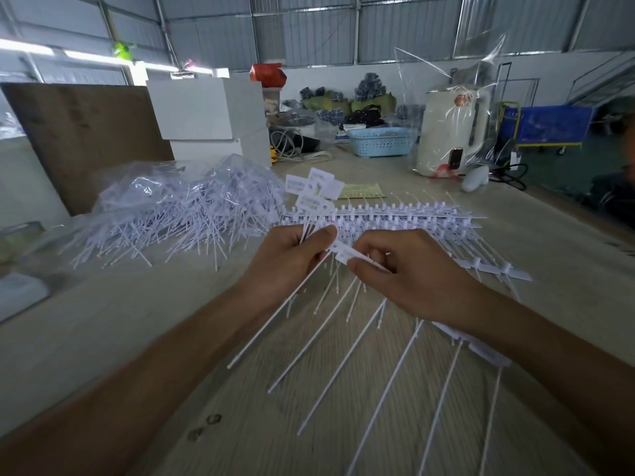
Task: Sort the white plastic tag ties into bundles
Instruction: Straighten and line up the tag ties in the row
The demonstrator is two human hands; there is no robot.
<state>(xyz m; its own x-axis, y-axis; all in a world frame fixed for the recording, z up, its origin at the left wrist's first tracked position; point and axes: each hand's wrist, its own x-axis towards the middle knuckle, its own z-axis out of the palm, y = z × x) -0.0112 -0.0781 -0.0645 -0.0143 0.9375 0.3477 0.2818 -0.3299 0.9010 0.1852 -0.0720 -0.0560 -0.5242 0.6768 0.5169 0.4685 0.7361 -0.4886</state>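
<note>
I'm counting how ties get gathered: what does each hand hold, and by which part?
The left hand grips a small bundle of tag ties by their stems, flags up. The right hand pinches one tie at its flag end.

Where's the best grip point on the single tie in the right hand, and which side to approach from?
A judgement: take the single tie at its flat tag head, where the right hand already pinches it. The head is broad enough to pinch; the tail is thin and hangs down toward the table. Come from the right, since the left hand holds its bundle on the other side.
</note>
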